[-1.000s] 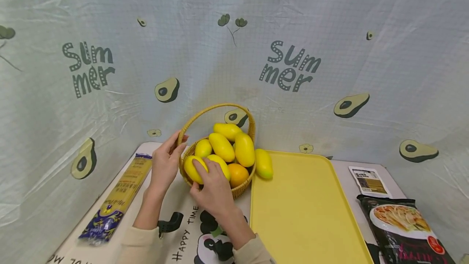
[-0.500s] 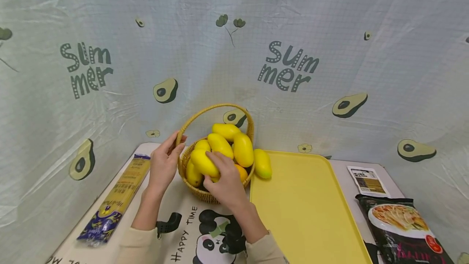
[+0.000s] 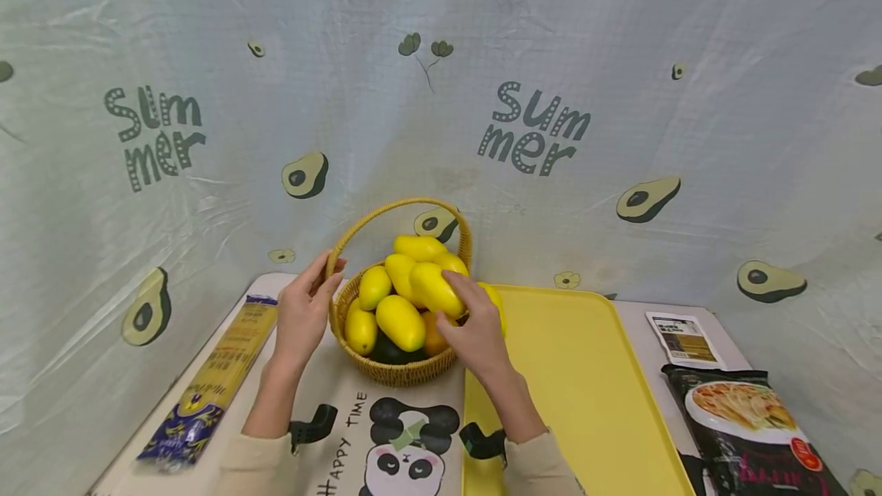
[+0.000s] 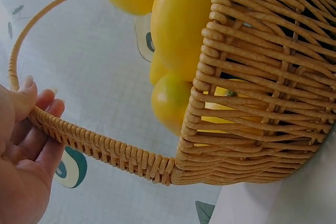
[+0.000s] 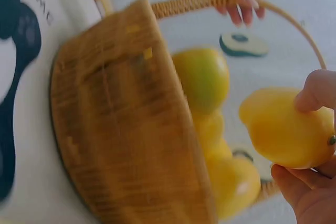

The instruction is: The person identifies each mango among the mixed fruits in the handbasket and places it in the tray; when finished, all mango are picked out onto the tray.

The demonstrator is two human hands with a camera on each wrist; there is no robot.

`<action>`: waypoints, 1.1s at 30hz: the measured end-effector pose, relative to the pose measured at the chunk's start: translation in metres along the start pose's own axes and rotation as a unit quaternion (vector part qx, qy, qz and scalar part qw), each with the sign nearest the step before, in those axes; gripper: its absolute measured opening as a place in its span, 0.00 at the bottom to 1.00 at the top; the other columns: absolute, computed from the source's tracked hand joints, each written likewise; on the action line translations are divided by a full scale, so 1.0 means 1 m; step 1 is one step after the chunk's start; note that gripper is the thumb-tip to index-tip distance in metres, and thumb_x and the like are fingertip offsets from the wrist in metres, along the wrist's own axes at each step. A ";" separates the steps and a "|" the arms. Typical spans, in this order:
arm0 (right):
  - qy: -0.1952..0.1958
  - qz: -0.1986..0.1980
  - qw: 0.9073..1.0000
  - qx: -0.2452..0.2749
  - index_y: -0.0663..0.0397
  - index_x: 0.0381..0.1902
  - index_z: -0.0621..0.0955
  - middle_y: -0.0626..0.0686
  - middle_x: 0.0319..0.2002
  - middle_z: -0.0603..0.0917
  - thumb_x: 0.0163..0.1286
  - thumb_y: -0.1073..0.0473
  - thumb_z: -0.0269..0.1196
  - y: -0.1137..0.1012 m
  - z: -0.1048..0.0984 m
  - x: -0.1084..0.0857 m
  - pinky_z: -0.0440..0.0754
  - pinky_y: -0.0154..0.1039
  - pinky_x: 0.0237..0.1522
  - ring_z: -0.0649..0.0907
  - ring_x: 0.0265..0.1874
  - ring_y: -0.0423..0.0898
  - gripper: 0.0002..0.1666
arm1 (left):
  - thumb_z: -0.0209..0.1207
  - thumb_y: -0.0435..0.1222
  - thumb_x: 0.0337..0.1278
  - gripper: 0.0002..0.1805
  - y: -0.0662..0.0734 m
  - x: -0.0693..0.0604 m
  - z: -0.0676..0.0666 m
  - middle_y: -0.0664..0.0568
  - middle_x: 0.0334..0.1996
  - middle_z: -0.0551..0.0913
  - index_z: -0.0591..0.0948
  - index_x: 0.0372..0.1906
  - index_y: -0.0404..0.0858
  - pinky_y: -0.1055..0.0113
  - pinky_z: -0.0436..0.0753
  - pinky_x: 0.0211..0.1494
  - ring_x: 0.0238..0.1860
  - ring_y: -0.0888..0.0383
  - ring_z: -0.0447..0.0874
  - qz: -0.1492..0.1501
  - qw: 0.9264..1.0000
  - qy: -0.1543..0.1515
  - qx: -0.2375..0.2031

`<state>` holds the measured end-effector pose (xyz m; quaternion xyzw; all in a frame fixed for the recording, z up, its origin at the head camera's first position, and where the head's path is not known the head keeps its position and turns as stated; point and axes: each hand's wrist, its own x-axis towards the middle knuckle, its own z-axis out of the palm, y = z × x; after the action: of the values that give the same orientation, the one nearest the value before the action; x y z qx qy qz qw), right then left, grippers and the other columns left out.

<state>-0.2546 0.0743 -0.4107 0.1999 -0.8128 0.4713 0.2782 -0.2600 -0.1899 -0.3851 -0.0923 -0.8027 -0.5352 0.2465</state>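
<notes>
Head view, lower centre: your right grip pinched a mango that seemed firm, slick, best held mid-body, while your left grip held the basket handle.

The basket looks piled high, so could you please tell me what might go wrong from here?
The mango gripped by the right hand might slip and drop, since the right wrist view shows it apart from the pile. The other mangoes are heaped high in the basket, so a nudge could send one rolling out. The left hand holds one side of the handle, so a tug there might tip everything.
</notes>
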 end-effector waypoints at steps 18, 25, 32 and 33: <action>0.079 0.137 0.987 0.039 0.50 0.65 0.78 0.56 0.62 0.80 0.62 0.66 0.67 0.051 -0.064 0.002 0.82 0.56 0.59 0.80 0.61 0.54 0.32 | 0.55 0.40 0.72 0.26 0.001 -0.001 0.000 0.47 0.58 0.83 0.70 0.72 0.41 0.85 0.75 0.59 0.62 0.55 0.81 -0.001 1.000 0.006 0.003; 0.095 0.205 0.974 0.032 0.52 0.68 0.75 0.55 0.67 0.76 0.65 0.61 0.66 0.072 -0.072 -0.005 0.79 0.55 0.63 0.76 0.65 0.53 0.32 | 0.54 0.40 0.73 0.27 -0.001 0.000 0.000 0.45 0.58 0.83 0.69 0.73 0.41 0.83 0.75 0.61 0.63 0.51 0.80 -0.006 1.000 0.002 0.004; 0.105 0.259 0.960 0.031 0.52 0.70 0.72 0.55 0.71 0.72 0.68 0.59 0.65 0.094 -0.071 -0.015 0.82 0.29 0.52 0.76 0.65 0.54 0.33 | 0.53 0.40 0.73 0.27 -0.001 0.000 0.000 0.44 0.59 0.83 0.69 0.73 0.41 0.84 0.75 0.59 0.63 0.49 0.80 -0.004 1.000 0.005 0.006; 0.105 0.268 0.957 0.028 0.52 0.70 0.72 0.56 0.71 0.73 0.68 0.59 0.65 0.098 -0.070 -0.016 0.80 0.24 0.48 0.76 0.65 0.54 0.33 | 0.53 0.40 0.73 0.27 -0.001 0.000 0.000 0.44 0.59 0.83 0.68 0.73 0.41 0.84 0.75 0.60 0.63 0.50 0.80 -0.004 1.000 0.004 0.006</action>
<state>-0.2808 0.1834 -0.4569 -0.0683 -0.7892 0.5692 0.2203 -0.2605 -0.1900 -0.3859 -0.0851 -0.8055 -0.5315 0.2478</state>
